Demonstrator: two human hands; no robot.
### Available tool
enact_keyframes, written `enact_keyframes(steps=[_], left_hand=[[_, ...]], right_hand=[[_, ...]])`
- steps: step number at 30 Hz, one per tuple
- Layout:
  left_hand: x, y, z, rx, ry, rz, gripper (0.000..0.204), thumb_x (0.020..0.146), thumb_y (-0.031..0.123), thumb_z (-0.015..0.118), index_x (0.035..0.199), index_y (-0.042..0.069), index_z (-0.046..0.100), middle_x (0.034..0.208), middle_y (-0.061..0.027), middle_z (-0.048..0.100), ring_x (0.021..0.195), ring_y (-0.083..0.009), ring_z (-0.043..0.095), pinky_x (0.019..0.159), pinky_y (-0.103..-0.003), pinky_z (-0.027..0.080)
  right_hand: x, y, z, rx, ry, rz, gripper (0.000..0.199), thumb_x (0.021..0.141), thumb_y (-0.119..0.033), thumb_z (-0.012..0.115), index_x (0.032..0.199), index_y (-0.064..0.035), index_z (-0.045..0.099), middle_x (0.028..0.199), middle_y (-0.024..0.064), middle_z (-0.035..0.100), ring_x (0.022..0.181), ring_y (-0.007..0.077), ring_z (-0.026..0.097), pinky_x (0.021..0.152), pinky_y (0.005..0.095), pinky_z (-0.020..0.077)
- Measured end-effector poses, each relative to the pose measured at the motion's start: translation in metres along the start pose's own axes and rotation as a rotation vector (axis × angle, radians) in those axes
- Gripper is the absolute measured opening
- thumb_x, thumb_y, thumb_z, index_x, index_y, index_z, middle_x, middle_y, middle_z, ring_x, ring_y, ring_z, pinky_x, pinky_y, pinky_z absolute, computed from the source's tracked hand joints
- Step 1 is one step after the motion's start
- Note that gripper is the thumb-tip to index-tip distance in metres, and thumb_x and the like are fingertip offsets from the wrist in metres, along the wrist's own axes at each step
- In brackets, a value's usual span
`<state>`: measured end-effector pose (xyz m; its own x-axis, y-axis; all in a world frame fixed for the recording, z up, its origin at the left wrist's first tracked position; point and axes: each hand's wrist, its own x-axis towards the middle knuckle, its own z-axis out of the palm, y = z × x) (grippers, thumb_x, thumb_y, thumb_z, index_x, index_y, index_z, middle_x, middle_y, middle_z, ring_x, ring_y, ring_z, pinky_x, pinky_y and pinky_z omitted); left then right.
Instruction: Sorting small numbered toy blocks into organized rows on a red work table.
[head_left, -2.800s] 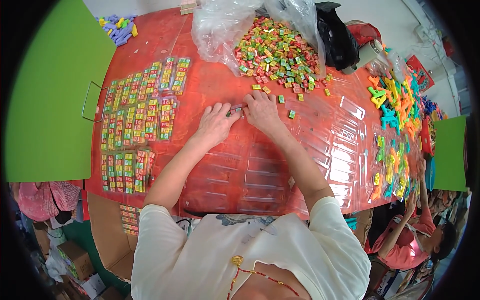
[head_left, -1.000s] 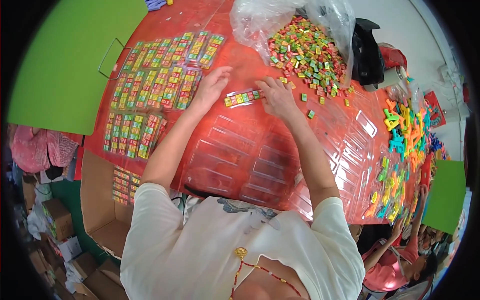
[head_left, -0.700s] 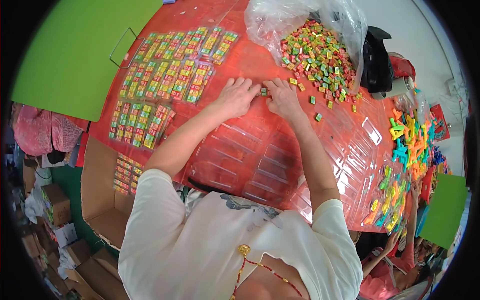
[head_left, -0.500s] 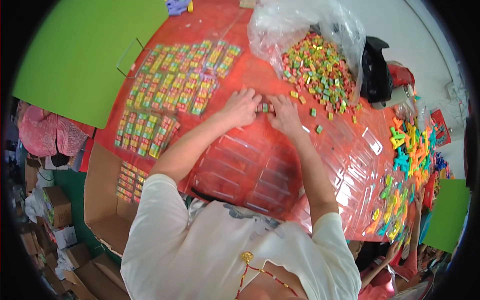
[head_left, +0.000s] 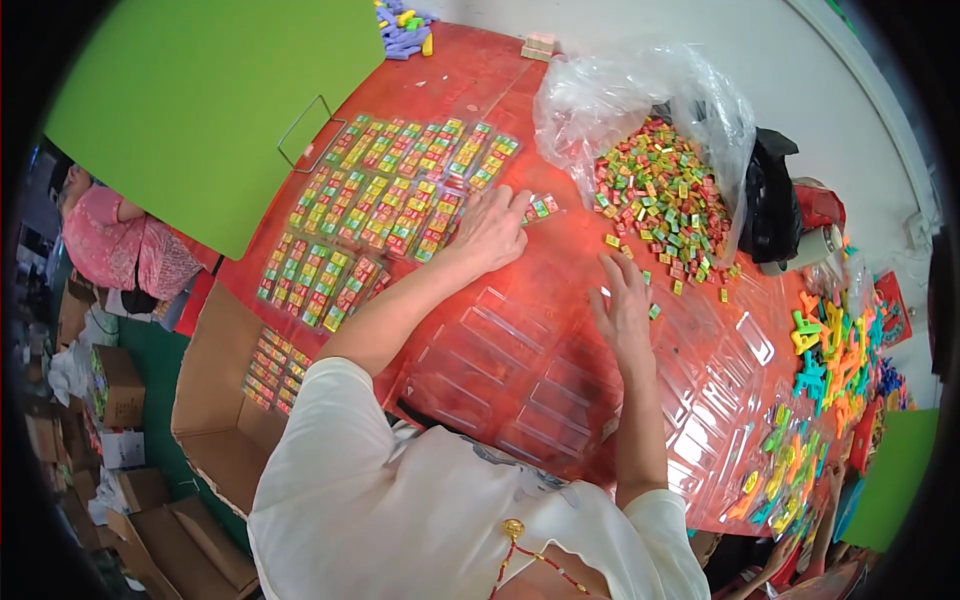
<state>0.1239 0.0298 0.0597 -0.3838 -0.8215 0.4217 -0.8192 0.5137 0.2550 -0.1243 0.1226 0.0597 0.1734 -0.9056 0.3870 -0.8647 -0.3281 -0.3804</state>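
A short row of small red, green and white blocks (head_left: 541, 208) lies on the red table. At its left end is my left hand (head_left: 490, 230), its fingers curled and closed against the row, part of which they hide. Further right and nearer to me, my right hand (head_left: 624, 305) is open with its fingers spread and nothing in them. A few loose blocks (head_left: 613, 241) lie just beyond it. Behind them spreads a heap of red, yellow and green blocks (head_left: 665, 190), spilling from a clear plastic bag (head_left: 580, 115).
Filled blister packs of blocks (head_left: 385, 215) cover the table's left. Clear plastic trays (head_left: 480, 345) lie before me, with more trays (head_left: 700, 400) at right. Colourful plastic toy pieces (head_left: 840, 340) stand far right, near another person's arm. A cardboard box (head_left: 215, 400) holds packs at left.
My hands have parted. The right has left the row, moved right and nearer to me, and opened. My left stays by the row. The whole view has shifted slightly.
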Motion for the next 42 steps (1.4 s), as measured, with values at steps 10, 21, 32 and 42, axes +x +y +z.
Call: enact_keyframes(steps=[10, 21, 32, 42], left_hand=[[-0.050, -0.042, -0.022, 0.461, -0.021, -0.269, 0.051, 0.080, 0.028, 0.065, 0.125, 0.004, 0.058, 0.106, -0.0179, 0.061, 0.099, -0.0343, 0.060, 0.086, -0.051, 0.040], [-0.048, 0.028, -0.009, 0.053, -0.102, 0.096, 0.053, 0.085, 0.027, 0.066, 0.134, 0.011, 0.052, 0.120, -0.0153, 0.054, 0.112, -0.0327, 0.052, 0.088, -0.049, 0.041], [-0.043, 0.115, 0.066, -0.056, -0.292, 0.508, 0.048, 0.088, 0.025, 0.063, 0.127, -0.002, 0.057, 0.131, -0.0208, 0.055, 0.129, -0.0360, 0.045, 0.100, -0.058, 0.034], [0.000, 0.082, 0.064, -0.021, -0.238, 0.363, 0.038, 0.088, 0.023, 0.063, 0.120, 0.005, 0.061, 0.125, -0.0152, 0.056, 0.120, -0.0328, 0.049, 0.100, -0.057, 0.033]], right_hand=[[-0.049, -0.005, -0.020, -0.035, -0.056, 0.149, 0.047, 0.085, -0.016, 0.069, 0.130, -0.0103, 0.057, 0.133, 0.0144, 0.053, 0.120, 0.0332, 0.052, 0.098, 0.0469, 0.0398], [-0.059, 0.021, -0.010, -0.123, -0.057, 0.113, 0.039, 0.082, -0.018, 0.069, 0.118, -0.0063, 0.061, 0.119, 0.0111, 0.057, 0.112, 0.0292, 0.055, 0.097, 0.0458, 0.0407], [-0.071, 0.031, 0.011, -0.297, -0.003, 0.016, 0.029, 0.079, -0.015, 0.063, 0.106, -0.0057, 0.065, 0.102, 0.0087, 0.058, 0.099, 0.0261, 0.056, 0.086, 0.0411, 0.0429], [0.001, 0.045, 0.024, -0.099, 0.012, -0.019, 0.022, 0.083, -0.018, 0.065, 0.102, -0.0074, 0.064, 0.098, 0.0105, 0.059, 0.094, 0.0288, 0.059, 0.083, 0.0440, 0.0435]])
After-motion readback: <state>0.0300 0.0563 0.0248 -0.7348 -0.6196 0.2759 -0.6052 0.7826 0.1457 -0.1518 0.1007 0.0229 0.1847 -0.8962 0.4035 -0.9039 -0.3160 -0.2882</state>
